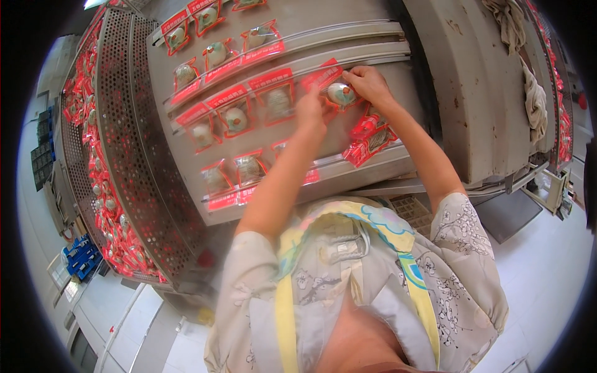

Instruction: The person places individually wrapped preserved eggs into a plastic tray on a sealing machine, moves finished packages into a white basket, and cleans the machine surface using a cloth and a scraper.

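A clear, red-edged pouch (341, 94) with a pale, egg-like item inside lies between my hands, its red top strip by a metal bar. My right hand (369, 84) pinches the pouch's upper right corner. My left hand (311, 112), somewhat blurred, is closed at its left edge. Left of it, similar pouches (236, 118) lie side by side with their red strips along the bar (348, 57). A few loose pouches (371, 140) are heaped below my right hand. Part of the nearest row of pouches (249, 168) is hidden by my left forearm.
More pouches (216, 55) lie along the far bar of the metal plate (348, 13). At the left stands a perforated metal bin (134, 143) beside many red pouches (112, 217). A thick metal lid (472, 81) rises at the right, with cloths (535, 102) hanging beyond.
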`<state>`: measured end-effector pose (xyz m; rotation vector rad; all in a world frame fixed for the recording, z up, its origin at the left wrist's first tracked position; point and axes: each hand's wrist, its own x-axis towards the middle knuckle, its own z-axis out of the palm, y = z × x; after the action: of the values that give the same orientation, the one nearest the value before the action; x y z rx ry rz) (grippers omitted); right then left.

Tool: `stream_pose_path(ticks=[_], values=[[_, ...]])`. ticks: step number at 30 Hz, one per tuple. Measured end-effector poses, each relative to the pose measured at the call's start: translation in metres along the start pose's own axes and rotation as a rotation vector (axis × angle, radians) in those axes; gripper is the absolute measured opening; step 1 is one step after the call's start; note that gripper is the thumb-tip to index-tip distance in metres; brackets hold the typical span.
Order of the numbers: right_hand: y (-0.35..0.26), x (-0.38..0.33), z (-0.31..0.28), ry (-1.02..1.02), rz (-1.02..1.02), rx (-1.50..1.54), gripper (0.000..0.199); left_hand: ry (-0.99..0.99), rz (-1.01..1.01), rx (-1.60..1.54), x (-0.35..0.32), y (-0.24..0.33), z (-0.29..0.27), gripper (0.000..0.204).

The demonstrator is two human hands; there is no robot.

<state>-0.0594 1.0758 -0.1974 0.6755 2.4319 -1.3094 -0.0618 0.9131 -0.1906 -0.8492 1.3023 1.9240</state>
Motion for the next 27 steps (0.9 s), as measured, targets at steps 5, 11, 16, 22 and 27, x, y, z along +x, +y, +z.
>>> stream_pose_path(ticks=[5,11,16,22,27], values=[[0.011,0.011,0.01,0.033,-0.017,0.168,0.034,0.059,0.104,-0.079,-0.011,-0.001,0.009,0.032],[0.012,0.007,0.012,0.102,-0.016,0.372,0.031,0.165,0.884,0.355,-0.033,-0.036,0.008,0.039],[-0.02,-0.01,0.002,0.051,-0.084,0.227,0.022,0.078,1.438,1.166,-0.027,-0.004,0.003,0.047],[-0.048,-0.002,-0.005,0.603,-0.621,-0.358,0.026,0.011,1.555,1.314,-0.016,0.001,0.002,0.029],[-0.043,-0.01,-0.021,0.397,-0.462,-0.275,0.022,-0.004,1.552,1.335,-0.02,0.004,0.001,0.034]])
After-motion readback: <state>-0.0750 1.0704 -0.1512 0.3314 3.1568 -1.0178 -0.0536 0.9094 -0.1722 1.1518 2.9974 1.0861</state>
